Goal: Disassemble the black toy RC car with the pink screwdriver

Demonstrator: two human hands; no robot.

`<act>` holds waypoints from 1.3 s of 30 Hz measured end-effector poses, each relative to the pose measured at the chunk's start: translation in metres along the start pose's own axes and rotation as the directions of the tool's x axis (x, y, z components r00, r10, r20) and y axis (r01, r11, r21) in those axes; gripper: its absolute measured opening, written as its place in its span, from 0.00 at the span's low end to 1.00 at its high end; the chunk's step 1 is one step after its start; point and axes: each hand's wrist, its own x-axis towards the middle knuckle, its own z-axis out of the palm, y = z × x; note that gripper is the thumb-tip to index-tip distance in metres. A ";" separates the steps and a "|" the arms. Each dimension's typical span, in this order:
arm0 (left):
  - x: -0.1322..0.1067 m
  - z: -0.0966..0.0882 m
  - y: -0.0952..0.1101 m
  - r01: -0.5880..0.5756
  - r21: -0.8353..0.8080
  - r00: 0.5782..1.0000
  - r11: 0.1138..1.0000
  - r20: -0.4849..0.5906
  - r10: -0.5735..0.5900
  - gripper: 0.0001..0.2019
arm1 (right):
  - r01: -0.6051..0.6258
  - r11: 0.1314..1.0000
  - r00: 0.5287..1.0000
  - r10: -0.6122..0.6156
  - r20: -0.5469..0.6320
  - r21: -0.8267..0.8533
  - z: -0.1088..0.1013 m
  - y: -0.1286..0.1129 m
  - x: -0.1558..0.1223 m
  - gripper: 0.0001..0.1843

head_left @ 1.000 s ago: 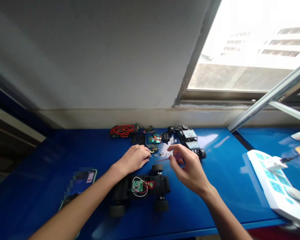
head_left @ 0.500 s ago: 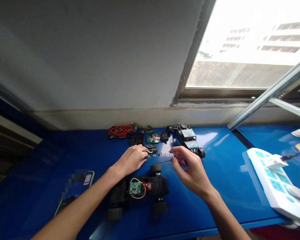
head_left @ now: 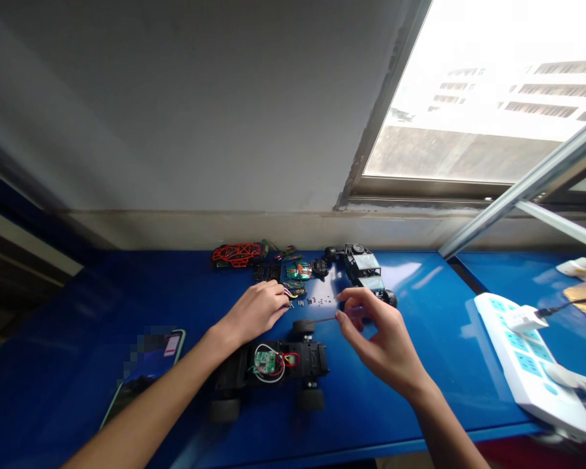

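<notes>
Screwdriver [head_left: 325,319], perhaps, partly hidden in right hand [head_left: 378,326]

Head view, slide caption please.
Left hand by small parts, right hand holding a thin tool near a wheeled chassis on a blue table.

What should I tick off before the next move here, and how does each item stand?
1. Screwdriver in the right hand's grip: ok, shaft pointing left.
2. Screwdriver tip clear of the far right wheel: cannot tell; they overlap in this view.
3. Left hand's hold: cannot tell; its fingertips, beside thin wires, are hidden.
4. Circuit board in plain view on the black chassis: ok.
5. Small screws in a container: not ok, loose on the blue table.
</notes>
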 end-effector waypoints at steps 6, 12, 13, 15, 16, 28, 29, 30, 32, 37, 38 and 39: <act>-0.031 -0.018 0.039 0.048 -0.278 0.993 0.959 -0.092 -0.077 0.08 | 0.001 0.999 0.996 0.003 0.094 -0.044 -0.015 -0.015 -0.008 0.11; -0.054 -0.007 0.066 0.068 -0.318 0.994 0.946 -0.063 -0.093 0.21 | 0.046 0.991 0.995 -0.035 0.091 -0.122 -0.010 -0.027 -0.027 0.10; -0.056 -0.003 0.067 0.065 -0.305 0.994 0.950 -0.064 -0.089 0.25 | 0.059 0.990 0.995 -0.048 0.087 -0.126 -0.007 -0.028 -0.030 0.10; -0.062 0.003 0.069 0.066 -0.275 0.994 0.959 -0.071 -0.088 0.29 | 0.073 0.989 0.994 -0.063 0.084 -0.128 -0.001 -0.030 -0.034 0.09; -0.064 0.006 0.069 0.069 -0.260 0.993 0.963 -0.077 -0.091 0.30 | 0.076 0.989 0.994 -0.065 0.084 -0.125 0.002 -0.031 -0.036 0.09; -0.080 0.027 0.067 0.132 -0.182 0.977 0.974 -0.141 -0.159 0.28 | 0.195 0.895 0.975 -0.133 0.176 -0.401 0.026 -0.038 -0.042 0.07; -0.080 0.027 0.067 0.129 -0.185 0.976 0.974 -0.150 -0.158 0.27 | 0.218 0.853 0.968 -0.125 0.220 -0.474 0.025 -0.042 -0.041 0.09; -0.080 0.028 0.067 0.124 -0.189 0.976 0.974 -0.156 -0.155 0.26 | 0.245 0.807 0.955 -0.107 0.275 -0.537 0.025 -0.046 -0.039 0.10; -0.081 0.027 0.067 0.117 -0.196 0.976 0.974 -0.160 -0.150 0.26 | 0.300 0.719 0.928 -0.067 0.366 -0.627 0.025 -0.054 -0.034 0.05; -0.081 0.027 0.067 0.123 -0.215 0.978 0.969 -0.139 -0.155 0.28 | 0.416 0.691 0.839 -0.041 0.542 -0.591 0.025 -0.060 -0.021 0.07; -0.081 0.027 0.067 0.127 -0.217 0.978 0.968 -0.136 -0.158 0.28 | 0.423 0.707 0.822 -0.037 0.569 -0.566 0.024 -0.060 -0.020 0.09; -0.081 0.028 0.067 0.129 -0.218 0.978 0.967 -0.133 -0.161 0.28 | 0.422 0.724 0.809 -0.029 0.588 -0.546 0.022 -0.060 -0.019 0.11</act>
